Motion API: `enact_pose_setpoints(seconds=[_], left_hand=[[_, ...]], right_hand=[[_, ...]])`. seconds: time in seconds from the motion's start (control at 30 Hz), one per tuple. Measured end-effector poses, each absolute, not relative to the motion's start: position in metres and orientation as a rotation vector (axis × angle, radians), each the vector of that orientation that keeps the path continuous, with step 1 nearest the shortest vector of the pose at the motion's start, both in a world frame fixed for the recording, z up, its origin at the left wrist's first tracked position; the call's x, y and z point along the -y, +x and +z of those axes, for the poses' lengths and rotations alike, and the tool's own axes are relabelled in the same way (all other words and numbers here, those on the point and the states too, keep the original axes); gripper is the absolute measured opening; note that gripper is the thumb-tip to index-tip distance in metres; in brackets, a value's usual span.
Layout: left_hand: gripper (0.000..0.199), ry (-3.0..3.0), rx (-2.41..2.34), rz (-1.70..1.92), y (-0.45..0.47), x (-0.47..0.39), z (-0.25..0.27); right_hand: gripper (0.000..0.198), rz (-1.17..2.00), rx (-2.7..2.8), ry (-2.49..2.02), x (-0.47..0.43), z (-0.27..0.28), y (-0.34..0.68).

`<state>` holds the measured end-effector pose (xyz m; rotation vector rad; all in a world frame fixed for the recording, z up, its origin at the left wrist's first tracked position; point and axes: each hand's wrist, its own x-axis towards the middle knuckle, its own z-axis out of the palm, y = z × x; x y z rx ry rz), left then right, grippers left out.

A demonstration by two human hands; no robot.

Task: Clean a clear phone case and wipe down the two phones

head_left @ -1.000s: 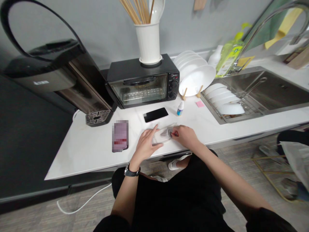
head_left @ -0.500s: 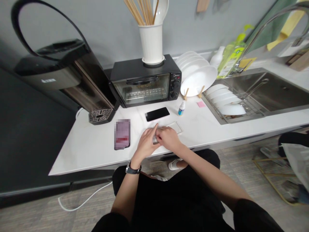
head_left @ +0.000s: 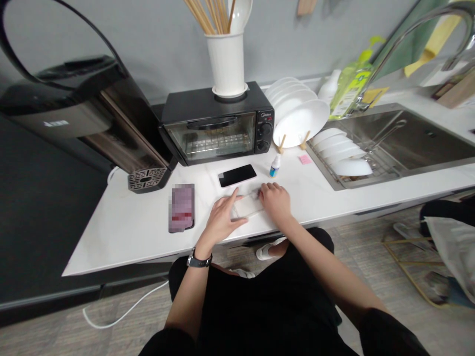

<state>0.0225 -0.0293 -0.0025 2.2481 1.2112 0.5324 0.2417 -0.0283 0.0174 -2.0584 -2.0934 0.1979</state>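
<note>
spreading the thumb and fingers of the left hand [head_left: 221, 216] apart around 1 end of a clear case [head_left: 248, 208], apparently steadying it flat on the counter [head_left: 111, 232] between the 2 hands. curling the right hand [head_left: 276, 201] closed on a small greyish wad [head_left: 255, 195], perhaps cloth, at the case's other end. seemingly rubbing the case, so probably being midway: working with the wad at the surface, not yet setting either aside. not revealing the amount already rubbed or left to rub. facing a dark-screened phone [head_left: 237, 176] just beyond the left hand, apart from the case, and a small bottle [head_left: 275, 167] standing just beyond the right hand. reading "midea" on the black oven [head_left: 208, 104], well beyond both hands. failing to make out the pale letters on the tall machine [head_left: 96, 113], far left of the left hand, the small bottle's blue label, or the soap bottle's label [head_left: 347, 94], well beyond and right of the right hand. finding no legible writing on the pink note [head_left: 305, 159], beyond and right of the right hand.
</note>
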Motion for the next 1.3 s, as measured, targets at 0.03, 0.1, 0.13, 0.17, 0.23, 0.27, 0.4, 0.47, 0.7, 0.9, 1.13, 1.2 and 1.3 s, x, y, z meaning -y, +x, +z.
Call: enact_pose_setpoints(seconds=[0.03, 0.1, 0.13, 0.17, 0.23, 0.27, 0.4, 0.47, 0.7, 0.9, 1.13, 1.2, 1.3], left_hand=[[0.110, 2.242, -1.228, 0.530, 0.023, 0.029, -0.003], [0.107, 2.224, -1.267, 0.537, 0.023, 0.028, -0.005], [0.105, 2.215, -1.280, 0.544, 0.023, 0.029, -0.006], [0.104, 2.209, -1.286, 0.552, 0.023, 0.030, -0.006], [0.104, 2.213, -1.268, 0.565, 0.022, 0.032, -0.005], [0.104, 2.221, -1.249, 0.570, 0.021, 0.034, -0.004], [0.098, 2.218, -1.158, 0.645, 0.015, 0.038, -0.002], [0.092, 2.157, -1.158, 0.709, 0.013, 0.039, -0.005], [0.085, 2.013, -1.265, 0.925, 0.019, 0.037, -0.016], [0.063, 2.025, -1.326, 1.062, 0.035, 0.053, -0.016], [0.059, 1.930, -1.345, 1.046, 0.035, 0.064, -0.014], [0.053, 1.926, -1.358, 0.977, 0.033, 0.064, -0.013], [0.038, 1.914, -1.404, 0.973, 0.031, 0.064, -0.011]], right_hand=[[0.030, 0.232, 2.115, -2.005, 0.029, 0.016, 0.228], [0.024, 0.318, 2.172, -1.859, 0.031, 0.015, 0.203], [0.022, 0.361, 2.182, -1.800, 0.034, 0.015, 0.193], [0.019, 0.403, 2.185, -1.746, 0.036, 0.015, 0.186], [0.011, 0.478, 2.154, -1.673, 0.040, 0.017, 0.186], [0.007, 0.508, 2.121, -1.649, 0.041, 0.018, 0.192], [0.006, 0.562, 1.867, -1.602, 0.053, 0.017, 0.248], [0.013, 0.568, 1.673, -1.610, 0.063, 0.012, 0.281], [0.032, 0.609, 1.204, -1.595, 0.091, -0.018, 0.339], [0.039, 0.667, 1.081, -1.548, 0.087, -0.024, 0.334], [0.043, 0.745, 1.067, -1.448, 0.087, -0.020, 0.323], [0.044, 0.768, 1.087, -1.435, 0.087, -0.017, 0.315], [0.036, 0.707, 1.101, -1.403, 0.085, -0.008, 0.301]])
